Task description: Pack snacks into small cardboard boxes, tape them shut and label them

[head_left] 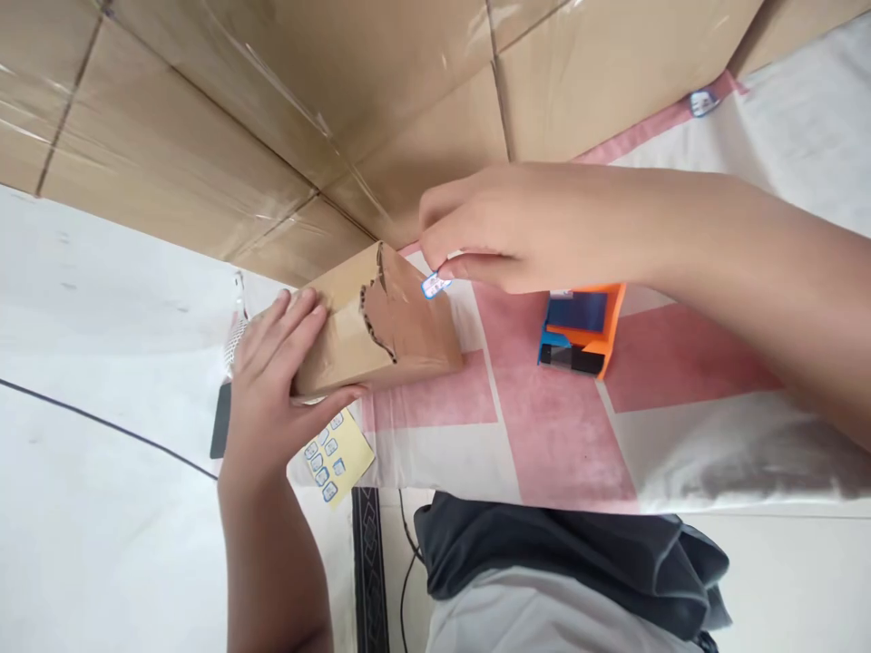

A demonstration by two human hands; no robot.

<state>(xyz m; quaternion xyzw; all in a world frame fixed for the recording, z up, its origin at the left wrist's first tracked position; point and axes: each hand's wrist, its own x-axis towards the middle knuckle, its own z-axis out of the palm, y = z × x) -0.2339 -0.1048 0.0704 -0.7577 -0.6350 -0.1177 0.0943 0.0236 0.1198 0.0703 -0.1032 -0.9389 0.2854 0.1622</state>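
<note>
A small cardboard box (340, 308) with a torn, ragged flap lies on the table against a wall of bigger cartons. My left hand (278, 363) grips its left end, fingers over the top and thumb along the near side. Between thumb and forefinger, my right hand (483, 227) pinches a small blue-edged paper label (435, 285) just above the box's right end. Left of the table's front edge is a yellow sheet (350, 449) bearing several similar labels, partly hidden by my left hand.
An orange and blue holder (583, 331) with a dark item in it stands under my right forearm. Taped cartons (408, 118) rise along the back. Another label (702, 102) lies at the far right. The red and white cloth (564, 435) covers the table.
</note>
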